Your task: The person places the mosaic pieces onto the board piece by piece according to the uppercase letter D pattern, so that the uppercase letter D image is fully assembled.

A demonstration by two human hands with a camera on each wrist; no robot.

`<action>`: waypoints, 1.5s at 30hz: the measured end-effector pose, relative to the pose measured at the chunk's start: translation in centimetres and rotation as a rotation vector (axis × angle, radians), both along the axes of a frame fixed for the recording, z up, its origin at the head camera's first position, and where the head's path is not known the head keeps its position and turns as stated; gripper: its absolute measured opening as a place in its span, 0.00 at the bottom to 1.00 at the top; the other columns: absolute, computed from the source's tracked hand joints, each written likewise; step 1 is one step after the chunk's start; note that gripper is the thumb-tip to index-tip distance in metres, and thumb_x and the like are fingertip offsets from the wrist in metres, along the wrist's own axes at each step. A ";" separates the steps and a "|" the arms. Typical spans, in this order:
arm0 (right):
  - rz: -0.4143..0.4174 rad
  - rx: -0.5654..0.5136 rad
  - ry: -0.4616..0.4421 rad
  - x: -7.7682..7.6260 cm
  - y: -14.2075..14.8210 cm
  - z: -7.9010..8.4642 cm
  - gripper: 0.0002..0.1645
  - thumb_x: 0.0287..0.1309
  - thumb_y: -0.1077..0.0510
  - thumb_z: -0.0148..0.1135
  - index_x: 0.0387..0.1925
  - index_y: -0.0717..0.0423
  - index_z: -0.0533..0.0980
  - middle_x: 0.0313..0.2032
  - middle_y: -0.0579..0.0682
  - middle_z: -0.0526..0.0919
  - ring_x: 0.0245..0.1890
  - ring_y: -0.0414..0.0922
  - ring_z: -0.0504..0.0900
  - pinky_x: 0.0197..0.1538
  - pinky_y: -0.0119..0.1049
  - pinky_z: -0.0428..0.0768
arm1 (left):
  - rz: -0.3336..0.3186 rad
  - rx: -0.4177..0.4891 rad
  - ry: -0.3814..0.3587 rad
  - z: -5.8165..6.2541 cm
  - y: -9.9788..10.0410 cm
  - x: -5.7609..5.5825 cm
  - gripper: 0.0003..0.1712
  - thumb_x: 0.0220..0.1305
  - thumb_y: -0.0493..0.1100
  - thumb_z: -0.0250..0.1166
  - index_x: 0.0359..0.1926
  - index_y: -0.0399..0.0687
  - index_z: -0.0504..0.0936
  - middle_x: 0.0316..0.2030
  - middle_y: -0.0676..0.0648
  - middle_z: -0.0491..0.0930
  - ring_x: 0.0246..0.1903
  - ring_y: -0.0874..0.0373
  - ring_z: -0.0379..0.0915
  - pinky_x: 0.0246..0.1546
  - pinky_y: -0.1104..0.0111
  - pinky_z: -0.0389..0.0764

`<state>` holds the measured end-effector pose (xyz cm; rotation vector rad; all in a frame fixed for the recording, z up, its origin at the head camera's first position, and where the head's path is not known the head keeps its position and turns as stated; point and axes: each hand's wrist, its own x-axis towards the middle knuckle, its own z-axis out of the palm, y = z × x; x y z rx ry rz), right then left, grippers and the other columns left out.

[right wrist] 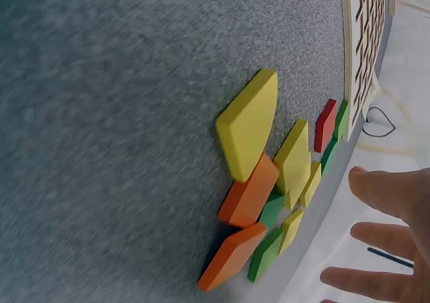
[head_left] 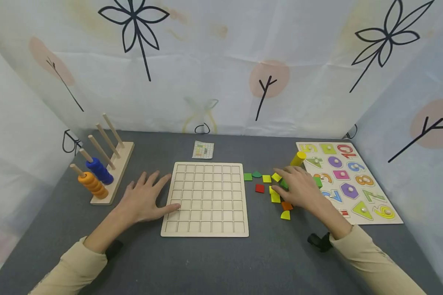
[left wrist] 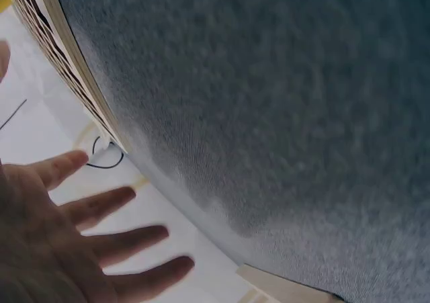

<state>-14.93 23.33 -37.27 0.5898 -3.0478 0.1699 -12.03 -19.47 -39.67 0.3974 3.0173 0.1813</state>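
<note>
A square wooden grid board (head_left: pixel 206 200) lies on the table. My left hand (head_left: pixel 142 200) is at its left side with fingers spread, the thumb over the board's left edge; whether the thumb touches it I cannot tell. My right hand (head_left: pixel 299 184) hovers over a loose group of small coloured tiles right of the board. Its fingers (right wrist: pixel 383 242) are extended and nothing is held between them. Among the tiles are a red square (head_left: pixel 259 188), a yellow quarter-circle (right wrist: pixel 248 125), an orange tile (right wrist: pixel 248 192) and several green and yellow ones. The hand hides part of the group in the head view.
At the left stands a wooden peg stand (head_left: pixel 122 164) with orange rings (head_left: pixel 93 185) and blue rings (head_left: pixel 99 171). A small printed card (head_left: pixel 203 150) lies behind the board. At the right are a number-and-shape puzzle board (head_left: pixel 354 184) and a yellow cylinder (head_left: pixel 298 158). Patterned cloth (head_left: pixel 221 82) surrounds the table.
</note>
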 end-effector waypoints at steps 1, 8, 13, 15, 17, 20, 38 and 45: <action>0.010 -0.010 -0.004 -0.1 -0.2 0.0 0.33 0.64 0.48 0.68 0.66 0.59 0.76 0.56 0.66 0.82 0.56 0.65 0.79 0.57 0.62 0.79 | -0.015 0.009 -0.010 -0.1 0.0 0.1 0.59 0.56 0.79 0.63 0.77 0.49 0.63 0.74 0.29 0.62 0.72 0.21 0.56 0.60 0.25 0.64; 0.026 -0.071 -0.067 -1.2 -2.3 0.1 0.31 0.63 0.50 0.70 0.64 0.59 0.78 0.56 0.63 0.82 0.52 0.60 0.80 0.44 0.53 0.83 | -0.094 0.124 -0.120 -0.2 0.1 0.8 0.65 0.48 0.76 0.72 0.76 0.42 0.63 0.73 0.27 0.62 0.71 0.22 0.59 0.53 0.29 0.74; 0.045 -0.096 -0.104 -2.3 -3.8 -0.4 0.31 0.63 0.49 0.71 0.64 0.58 0.78 0.58 0.62 0.82 0.53 0.60 0.81 0.48 0.56 0.83 | -0.117 0.108 -0.139 -0.4 0.0 0.9 0.68 0.43 0.78 0.74 0.75 0.40 0.64 0.74 0.27 0.61 0.71 0.20 0.56 0.53 0.27 0.73; 0.062 -0.100 -0.101 -2.7 -4.3 -0.5 0.31 0.61 0.49 0.72 0.63 0.58 0.79 0.58 0.62 0.82 0.53 0.60 0.81 0.46 0.55 0.83 | -0.131 0.094 -0.133 -0.5 0.0 0.8 0.71 0.40 0.79 0.75 0.75 0.40 0.64 0.74 0.27 0.61 0.71 0.19 0.56 0.53 0.27 0.73; 0.076 -0.094 -0.104 -3.0 -4.8 -0.6 0.32 0.60 0.50 0.73 0.63 0.58 0.79 0.58 0.62 0.82 0.52 0.61 0.82 0.42 0.52 0.83 | -0.146 0.082 -0.127 -0.5 0.0 0.8 0.74 0.36 0.80 0.76 0.76 0.40 0.63 0.74 0.27 0.61 0.70 0.18 0.56 0.53 0.27 0.73; 0.077 -0.078 -0.130 -3.5 -5.3 -0.8 0.32 0.60 0.50 0.73 0.63 0.57 0.79 0.60 0.63 0.81 0.54 0.61 0.81 0.36 0.47 0.81 | -0.165 0.069 -0.129 -0.5 0.0 0.9 0.78 0.30 0.82 0.76 0.77 0.42 0.62 0.74 0.26 0.61 0.69 0.15 0.55 0.54 0.27 0.72; 0.115 -0.121 -0.163 -4.4 -6.3 -1.8 0.18 0.62 0.61 0.70 0.54 0.58 0.85 0.49 0.58 0.86 0.48 0.58 0.80 0.30 0.37 0.69 | -0.178 0.045 -0.152 -0.8 0.2 0.9 0.81 0.25 0.82 0.78 0.76 0.41 0.62 0.76 0.28 0.59 0.69 0.12 0.51 0.57 0.25 0.68; 0.139 -0.153 -0.129 -4.4 -6.4 -2.1 0.13 0.62 0.62 0.69 0.48 0.61 0.87 0.42 0.59 0.86 0.44 0.59 0.81 0.34 0.46 0.75 | -0.189 0.042 -0.133 -1.1 0.2 1.0 0.81 0.26 0.83 0.76 0.76 0.40 0.62 0.76 0.28 0.59 0.68 0.11 0.52 0.57 0.25 0.68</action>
